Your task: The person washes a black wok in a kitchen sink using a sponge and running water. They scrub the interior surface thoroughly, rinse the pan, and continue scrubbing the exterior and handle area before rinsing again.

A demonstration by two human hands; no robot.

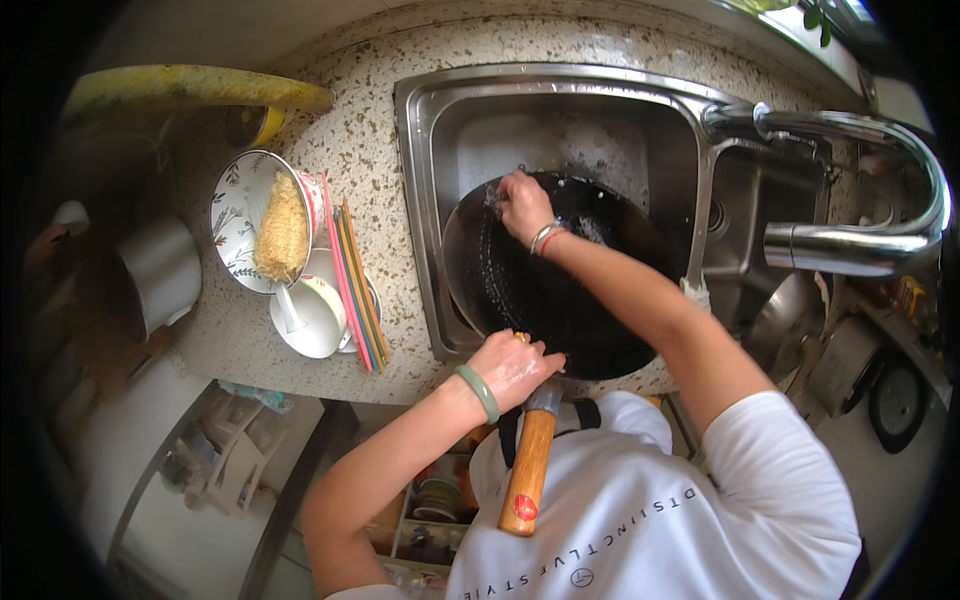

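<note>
A black wok [600,315] rests tilted in the steel sink [420,225], its near rim up by the counter's front edge. Its wooden handle [529,472] points back towards my shirt. My left hand [514,369], wet and with a green bangle at the wrist, grips the near rim beside the handle's metal socket. Inside the wok, by its far left wall, my right hand [525,204] pinches what looks like a steel wool scourer [493,198], mostly hidden by the fingers. Wet streaks and bubbles run along the wok's inner left side.
On the counter at left, a patterned bowl [232,199] holds a loofah [283,232]. Several chopsticks [356,300] lie over white bowls [307,322]. A chrome faucet [847,247] arches over the smaller right basin [739,187]. A metal pot [161,274] stands far left.
</note>
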